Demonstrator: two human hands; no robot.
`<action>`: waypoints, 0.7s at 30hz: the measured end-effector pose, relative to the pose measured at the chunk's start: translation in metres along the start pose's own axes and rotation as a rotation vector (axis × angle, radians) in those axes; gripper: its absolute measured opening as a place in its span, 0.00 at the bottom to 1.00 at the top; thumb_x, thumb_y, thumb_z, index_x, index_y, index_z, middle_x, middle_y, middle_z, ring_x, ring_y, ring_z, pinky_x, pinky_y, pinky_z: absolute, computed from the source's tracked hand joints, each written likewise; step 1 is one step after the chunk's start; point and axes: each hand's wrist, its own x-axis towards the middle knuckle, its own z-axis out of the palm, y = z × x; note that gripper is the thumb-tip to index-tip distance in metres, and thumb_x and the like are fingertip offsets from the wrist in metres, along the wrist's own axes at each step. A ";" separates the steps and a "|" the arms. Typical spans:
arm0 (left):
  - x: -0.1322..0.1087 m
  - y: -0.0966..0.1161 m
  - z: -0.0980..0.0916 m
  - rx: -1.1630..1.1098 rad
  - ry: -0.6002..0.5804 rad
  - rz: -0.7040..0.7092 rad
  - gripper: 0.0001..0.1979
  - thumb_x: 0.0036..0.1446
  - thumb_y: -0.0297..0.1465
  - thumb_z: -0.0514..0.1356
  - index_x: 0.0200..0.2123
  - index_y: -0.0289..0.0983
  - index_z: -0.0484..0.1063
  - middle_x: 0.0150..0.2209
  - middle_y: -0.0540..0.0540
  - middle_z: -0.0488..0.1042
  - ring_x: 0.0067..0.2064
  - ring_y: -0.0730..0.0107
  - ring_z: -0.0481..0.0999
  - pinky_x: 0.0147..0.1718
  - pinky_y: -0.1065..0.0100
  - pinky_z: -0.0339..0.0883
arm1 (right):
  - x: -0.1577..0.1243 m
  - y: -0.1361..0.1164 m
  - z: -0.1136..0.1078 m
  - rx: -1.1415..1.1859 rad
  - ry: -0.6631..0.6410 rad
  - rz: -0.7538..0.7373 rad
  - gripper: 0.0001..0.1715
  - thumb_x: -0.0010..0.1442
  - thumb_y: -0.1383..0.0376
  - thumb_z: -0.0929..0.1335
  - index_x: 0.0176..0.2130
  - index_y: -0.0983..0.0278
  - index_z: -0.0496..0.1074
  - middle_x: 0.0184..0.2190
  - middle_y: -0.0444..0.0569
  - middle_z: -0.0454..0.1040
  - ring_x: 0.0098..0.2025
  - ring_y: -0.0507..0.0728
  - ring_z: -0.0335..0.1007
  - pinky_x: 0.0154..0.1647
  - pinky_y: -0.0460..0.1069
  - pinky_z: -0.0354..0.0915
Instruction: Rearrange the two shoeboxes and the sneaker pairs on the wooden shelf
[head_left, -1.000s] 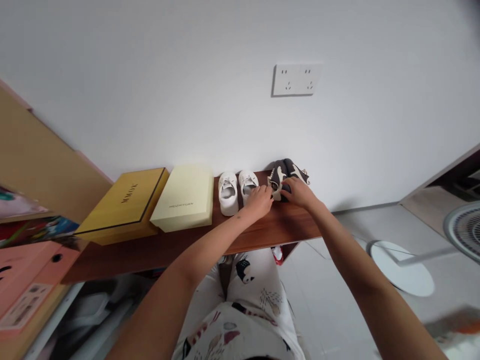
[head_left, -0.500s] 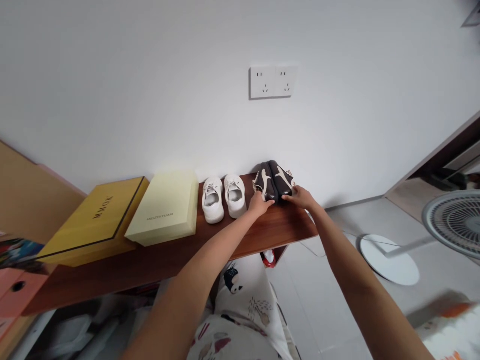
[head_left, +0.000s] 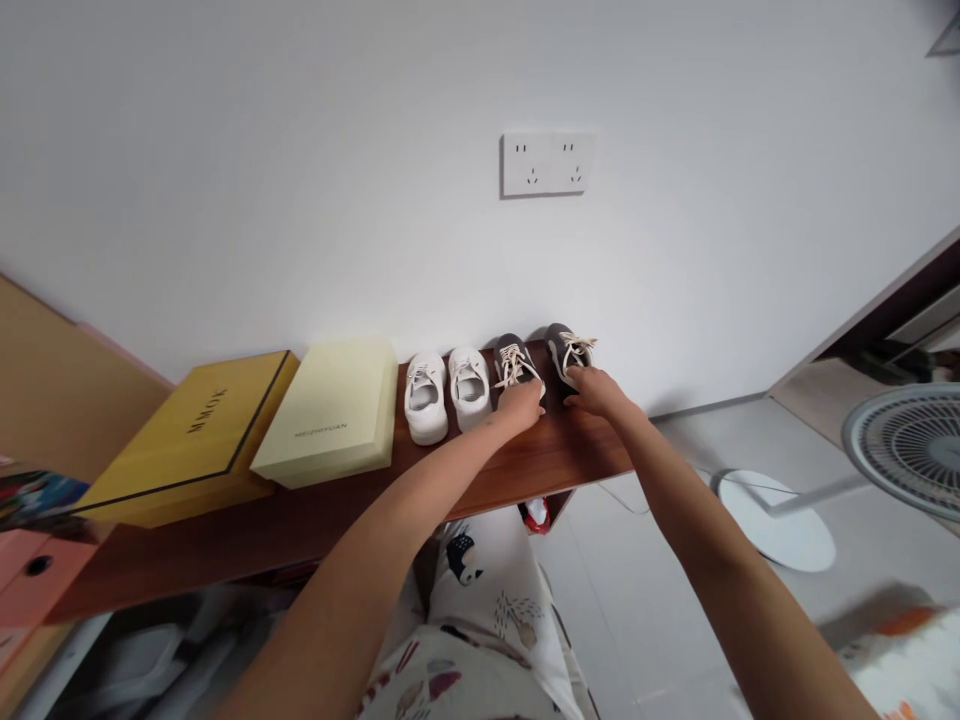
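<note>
One sneaker (head_left: 514, 360) at left hand (head_left: 519, 408), another sneaker (head_left: 568, 350) at right hand (head_left: 596, 391) (dark, cream-laced)

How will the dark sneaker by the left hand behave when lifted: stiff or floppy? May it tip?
The dark sneaker looks soft-sided, so probably floppy and light. It sits flat on the wooden shelf, so tipping seems unlikely.

Two dark grey sneakers (head_left: 541, 358) stand upright side by side, slightly apart, on the wooden tabletop (head_left: 480, 480), toes toward the white wall (head_left: 315, 170), their cream laces (head_left: 511, 366) loosely tied and splayed.
</note>
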 end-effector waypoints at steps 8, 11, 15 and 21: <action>0.003 0.001 -0.014 0.053 -0.049 0.014 0.21 0.55 0.30 0.66 0.50 0.36 0.66 0.49 0.34 0.75 0.53 0.50 0.75 0.51 0.58 0.67 | 0.013 -0.019 -0.007 -0.113 -0.082 -0.050 0.23 0.52 0.59 0.76 0.44 0.63 0.68 0.46 0.57 0.76 0.47 0.63 0.73 0.44 0.51 0.64; 0.006 0.002 -0.014 0.041 -0.041 0.004 0.20 0.54 0.30 0.66 0.50 0.36 0.66 0.50 0.35 0.75 0.54 0.50 0.75 0.52 0.57 0.66 | 0.014 -0.023 -0.004 -0.106 -0.080 -0.043 0.24 0.51 0.60 0.76 0.44 0.64 0.68 0.45 0.58 0.76 0.48 0.64 0.73 0.46 0.52 0.64; 0.011 0.002 -0.013 0.013 -0.027 0.009 0.20 0.53 0.29 0.67 0.49 0.35 0.67 0.49 0.34 0.75 0.54 0.48 0.74 0.52 0.57 0.65 | 0.014 -0.026 0.000 -0.065 -0.051 -0.024 0.25 0.48 0.64 0.77 0.44 0.64 0.69 0.45 0.59 0.76 0.49 0.65 0.72 0.48 0.53 0.63; 0.009 -0.002 -0.010 -0.020 0.030 0.034 0.24 0.51 0.28 0.69 0.51 0.36 0.65 0.53 0.34 0.72 0.59 0.49 0.69 0.58 0.57 0.59 | 0.002 -0.037 0.003 -0.024 0.067 0.070 0.27 0.50 0.67 0.75 0.48 0.64 0.67 0.49 0.60 0.72 0.52 0.65 0.67 0.50 0.55 0.62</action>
